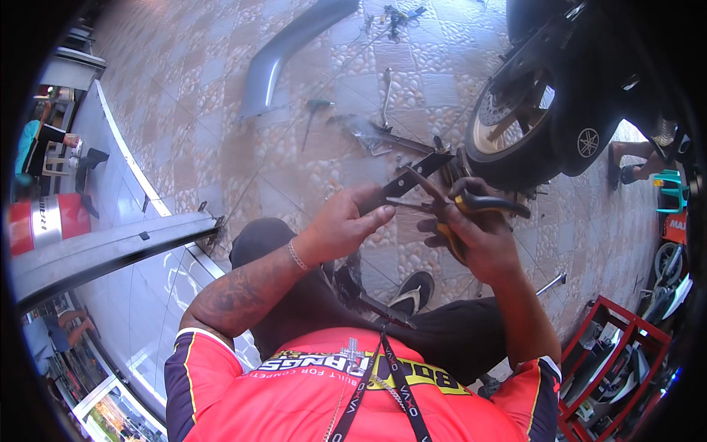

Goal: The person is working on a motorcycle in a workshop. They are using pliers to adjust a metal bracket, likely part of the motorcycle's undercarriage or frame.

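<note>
My left hand (340, 227) is closed on a flat dark metal bar (418, 177) with a few holes along it, pinched between thumb and fingers. Around a pair of long-nosed pliers (492, 205) with black and yellow handles, my right hand (482, 243) is wrapped. The plier jaws are spread, one beside the bar and the other pointing toward my left thumb. Whether either jaw touches the bar is hard to tell. Both hands are held in front of my body, over the tiled floor.
A motorcycle wheel (508, 118) stands ahead right. On the floor (199, 110) lie a grey curved panel (272, 62), a T-handle tool (312, 116) and a wrench (387, 96). A long metal beam (118, 254) is at left, a red rack (615, 353) at right. Other people sit farther off.
</note>
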{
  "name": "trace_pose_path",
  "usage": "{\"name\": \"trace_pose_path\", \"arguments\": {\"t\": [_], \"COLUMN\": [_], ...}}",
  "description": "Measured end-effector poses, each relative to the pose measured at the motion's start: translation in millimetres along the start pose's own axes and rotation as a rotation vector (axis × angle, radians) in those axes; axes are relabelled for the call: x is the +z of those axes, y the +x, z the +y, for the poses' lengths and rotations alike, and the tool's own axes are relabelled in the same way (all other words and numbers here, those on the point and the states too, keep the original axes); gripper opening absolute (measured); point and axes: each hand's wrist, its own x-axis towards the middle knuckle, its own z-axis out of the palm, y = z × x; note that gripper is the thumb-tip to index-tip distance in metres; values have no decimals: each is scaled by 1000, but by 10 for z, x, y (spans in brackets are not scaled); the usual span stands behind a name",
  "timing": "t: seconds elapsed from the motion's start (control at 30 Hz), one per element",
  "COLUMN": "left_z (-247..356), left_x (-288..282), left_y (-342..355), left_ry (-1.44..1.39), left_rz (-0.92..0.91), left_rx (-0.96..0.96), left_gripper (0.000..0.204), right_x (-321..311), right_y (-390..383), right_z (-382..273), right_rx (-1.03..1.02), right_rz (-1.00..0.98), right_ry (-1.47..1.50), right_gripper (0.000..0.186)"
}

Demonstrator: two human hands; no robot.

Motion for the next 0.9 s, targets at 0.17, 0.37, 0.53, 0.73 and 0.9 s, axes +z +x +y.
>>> {"name": "trace_pose_path", "arguments": {"t": [0.17, 0.37, 0.53, 0.73, 0.9], "left_z": [22, -29, -86, -39, 28], "left_x": [43, 86, 152, 127, 172], "left_y": [14, -9, -17, -34, -63], "left_ry": [-9, 169, 159, 432, 437], "left_rz": [42, 7, 70, 93, 143], "left_rx": [100, 107, 142, 162, 168], "left_gripper": [24, 31, 33, 39, 38], "right_x": [177, 156, 130, 210, 302], "right_y": [57, 44, 160, 292, 310], "right_z": [22, 71, 198, 374, 502], "right_rx": [-253, -532, -743, -750, -359], "right_rz": [25, 14, -20, -34, 163], "right_ry": [-659, -1110, -1309, -1183, -876], "right_gripper": [29, 23, 24, 19, 28]}}
